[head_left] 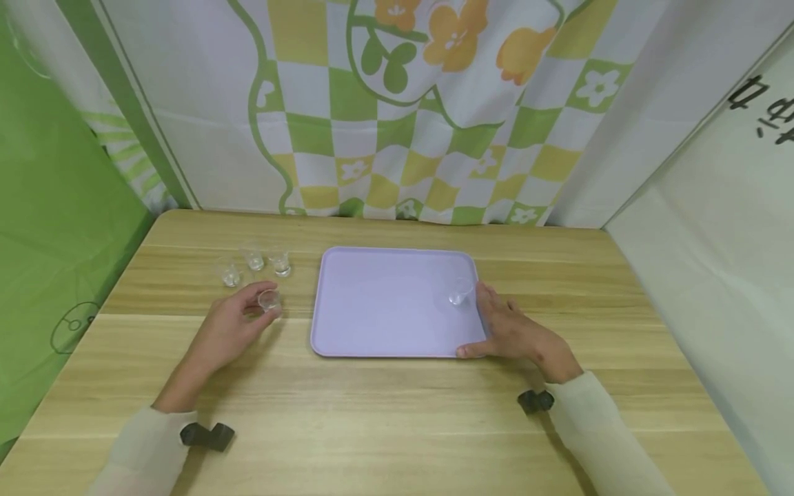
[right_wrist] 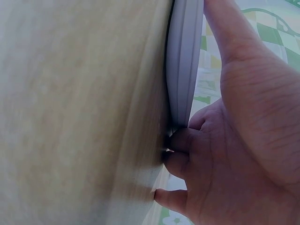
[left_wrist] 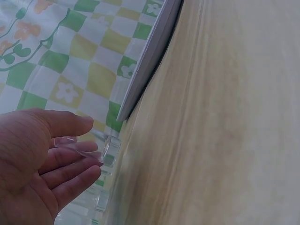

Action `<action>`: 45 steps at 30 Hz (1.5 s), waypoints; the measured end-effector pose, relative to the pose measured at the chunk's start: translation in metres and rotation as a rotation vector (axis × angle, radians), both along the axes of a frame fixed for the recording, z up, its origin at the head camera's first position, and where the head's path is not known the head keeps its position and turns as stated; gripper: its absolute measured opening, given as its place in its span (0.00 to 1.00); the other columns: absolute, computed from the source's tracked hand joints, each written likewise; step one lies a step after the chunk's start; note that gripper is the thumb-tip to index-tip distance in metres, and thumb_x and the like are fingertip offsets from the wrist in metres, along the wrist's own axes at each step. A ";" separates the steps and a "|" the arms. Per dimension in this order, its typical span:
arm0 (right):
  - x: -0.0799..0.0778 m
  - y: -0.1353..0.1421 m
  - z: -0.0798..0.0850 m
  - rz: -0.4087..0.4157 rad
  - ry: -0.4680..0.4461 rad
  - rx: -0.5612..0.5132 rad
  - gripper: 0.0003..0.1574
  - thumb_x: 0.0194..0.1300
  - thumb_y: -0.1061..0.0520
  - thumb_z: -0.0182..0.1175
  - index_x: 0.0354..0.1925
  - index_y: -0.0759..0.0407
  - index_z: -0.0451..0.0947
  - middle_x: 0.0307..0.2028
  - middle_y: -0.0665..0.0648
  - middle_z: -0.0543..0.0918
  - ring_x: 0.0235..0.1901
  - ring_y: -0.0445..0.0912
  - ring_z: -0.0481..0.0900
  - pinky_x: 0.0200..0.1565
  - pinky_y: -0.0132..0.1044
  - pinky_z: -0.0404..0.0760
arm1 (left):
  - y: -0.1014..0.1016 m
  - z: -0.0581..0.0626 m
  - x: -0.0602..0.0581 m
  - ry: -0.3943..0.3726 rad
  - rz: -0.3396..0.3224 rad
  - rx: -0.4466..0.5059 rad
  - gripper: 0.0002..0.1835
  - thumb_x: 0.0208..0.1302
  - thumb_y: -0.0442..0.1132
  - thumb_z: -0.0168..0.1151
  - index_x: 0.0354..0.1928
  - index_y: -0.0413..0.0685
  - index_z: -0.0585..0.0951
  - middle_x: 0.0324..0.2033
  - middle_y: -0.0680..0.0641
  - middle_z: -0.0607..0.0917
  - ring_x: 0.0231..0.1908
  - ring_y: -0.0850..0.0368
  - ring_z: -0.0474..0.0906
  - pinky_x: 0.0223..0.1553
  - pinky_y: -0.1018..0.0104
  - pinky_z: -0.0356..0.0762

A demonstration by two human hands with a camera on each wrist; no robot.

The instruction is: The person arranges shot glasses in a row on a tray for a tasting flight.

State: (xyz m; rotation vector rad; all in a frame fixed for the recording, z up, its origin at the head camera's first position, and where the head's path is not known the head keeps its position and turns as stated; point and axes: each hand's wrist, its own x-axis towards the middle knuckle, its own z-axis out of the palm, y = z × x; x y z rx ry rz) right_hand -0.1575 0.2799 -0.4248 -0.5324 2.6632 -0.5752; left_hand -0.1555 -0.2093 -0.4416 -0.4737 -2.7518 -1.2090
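Observation:
On the left, my left hand (head_left: 229,324) has thumb and fingers around a small clear shot glass (head_left: 269,300), just above or at the tabletop. In the left wrist view its thick base (left_wrist: 111,151) shows beyond the fingertips. Behind that hand stand several similar shot glasses (head_left: 255,260). A lilac tray (head_left: 391,303) lies flat in the middle, with one shot glass (head_left: 457,296) near its right edge. My right hand (head_left: 511,331) grips the tray's front right corner, thumb along the near edge and fingers against the right side (right_wrist: 183,70).
The wooden table (head_left: 372,427) runs back to a green and yellow checked curtain (head_left: 403,138). A green cloth (head_left: 62,207) hangs on the left and a white panel (head_left: 732,241) with dark writing on the right. Dark wrist cameras (head_left: 207,437) sit on both sleeves.

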 end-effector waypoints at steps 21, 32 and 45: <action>0.000 0.001 0.001 -0.010 0.000 -0.006 0.86 0.58 0.24 0.68 0.78 0.74 0.27 0.79 0.73 0.33 0.78 0.65 0.32 0.73 0.69 0.39 | 0.027 0.010 -0.017 0.051 -0.069 0.020 0.21 0.67 0.37 0.72 0.58 0.36 0.81 0.49 0.36 0.87 0.46 0.37 0.87 0.50 0.45 0.84; 0.000 0.001 0.001 -0.009 0.009 -0.003 0.86 0.58 0.25 0.69 0.77 0.76 0.28 0.78 0.75 0.35 0.78 0.66 0.33 0.73 0.69 0.38 | 0.055 0.009 -0.028 0.054 -0.107 0.054 0.21 0.65 0.39 0.74 0.56 0.37 0.82 0.48 0.38 0.88 0.45 0.38 0.87 0.48 0.47 0.86; 0.002 -0.001 0.001 -0.008 -0.002 -0.009 0.85 0.59 0.26 0.69 0.77 0.76 0.28 0.78 0.75 0.34 0.78 0.66 0.32 0.72 0.69 0.38 | 0.090 0.008 -0.042 0.071 -0.138 0.024 0.22 0.64 0.41 0.74 0.57 0.40 0.82 0.49 0.39 0.88 0.44 0.42 0.87 0.46 0.50 0.87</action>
